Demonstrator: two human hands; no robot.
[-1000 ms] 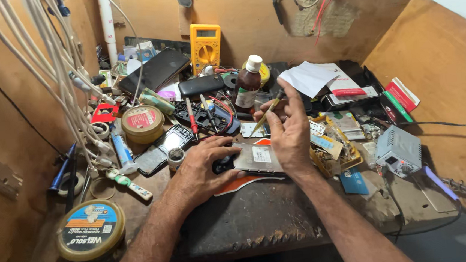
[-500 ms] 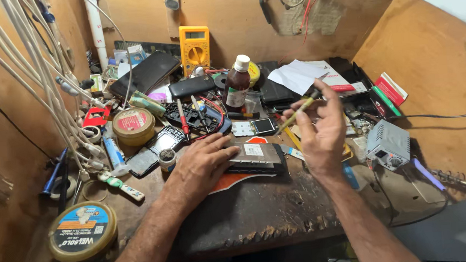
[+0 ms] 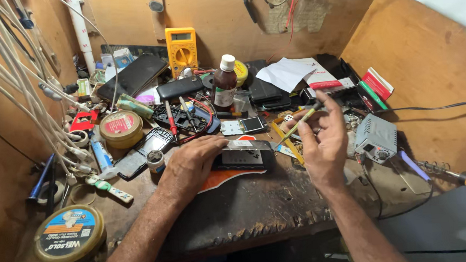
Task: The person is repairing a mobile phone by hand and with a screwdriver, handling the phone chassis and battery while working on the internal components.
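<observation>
A: What's under the left hand [image 3: 194,162]?
B: A dark phone [image 3: 244,157], lying flat near the bench [image 3: 259,200] middle; the fingers press its left end.
A: And the right hand [image 3: 324,141]?
B: Lifted just right of the phone, fingers closed on a thin yellowish tool [image 3: 302,122] that slants up to the right.
A: Anything close by?
B: A brown bottle [image 3: 224,85] farther back, a grey box [image 3: 376,137] at right.

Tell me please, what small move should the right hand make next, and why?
Probably lower the tool's tip to the opened phone. The right hand holds a thin yellow-handled tool raised above the bench, clear of the phone, while the left hand presses on the phone's left end and steadies it on the bench.
</observation>
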